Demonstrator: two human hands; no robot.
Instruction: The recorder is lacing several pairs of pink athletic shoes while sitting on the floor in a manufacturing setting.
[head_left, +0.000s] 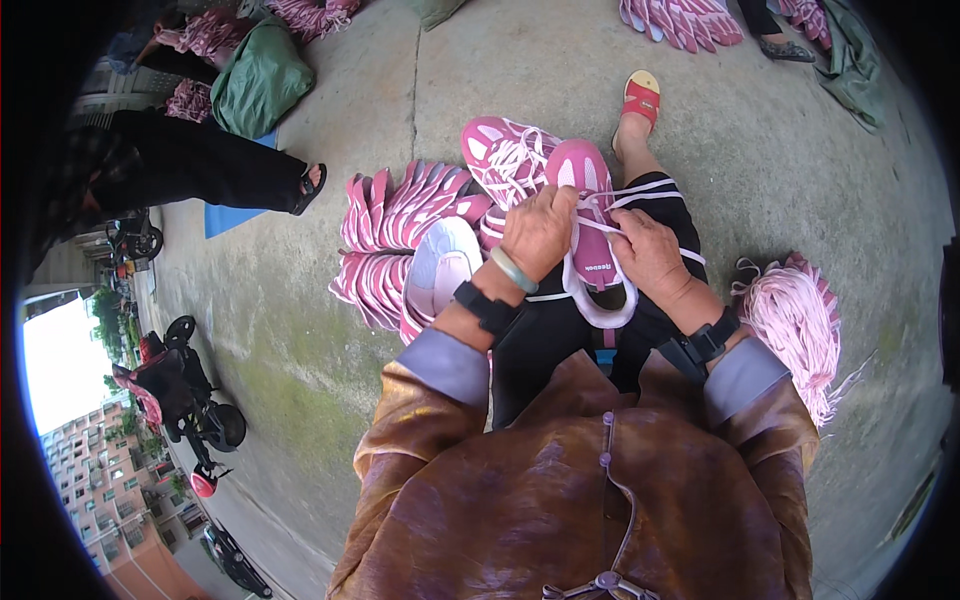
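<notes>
A pink and white shoe upper (598, 245) lies across my lap, its toe pointing away from me and its tongue showing in the middle. My left hand (540, 235) is closed at its left eyelet edge, fingertips pinched by the lacing. On the other side, my right hand (648, 258) pinches a white shoelace (630, 197), which trails over my right knee. Just beyond my left hand rest laced pink uppers (497, 150). An upper with a pale lining (445, 262) sits left of my left wrist, beside stacked uppers (395, 215).
A bundle of pale pink laces (790, 320) lies on the concrete to my right. Another person's black-trousered leg (215, 160) reaches in from the left, near a green sack (262, 78). More uppers (685, 20) lie far off. A motorbike (185, 395) stands at left.
</notes>
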